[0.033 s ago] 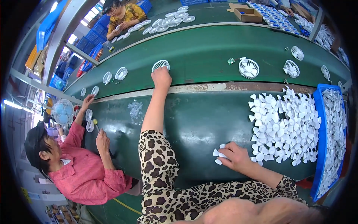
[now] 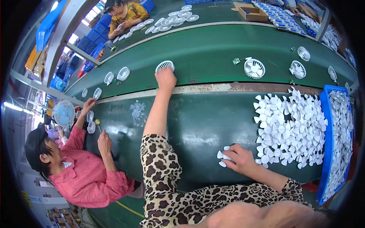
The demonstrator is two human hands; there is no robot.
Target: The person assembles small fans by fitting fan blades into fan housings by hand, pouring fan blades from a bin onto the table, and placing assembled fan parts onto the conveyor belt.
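1 yellow line runs across the green floor.

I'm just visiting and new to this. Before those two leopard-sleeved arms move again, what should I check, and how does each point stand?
1. Left hand at a round white cage: ok, its fingers reach it.
2. Left grip firm: cannot tell; the hand covers the cage's near side.
3. Right hand holding white fan blades: ok, they stick out past its fingers.
4. Only one bladed piece there: cannot tell; the fingers hide part.
5. Right hand free: not ok, it is occupied.
6. Co-worker out of the way: ok; the pink-sleeved person's hands are off to the left, apart from these two.
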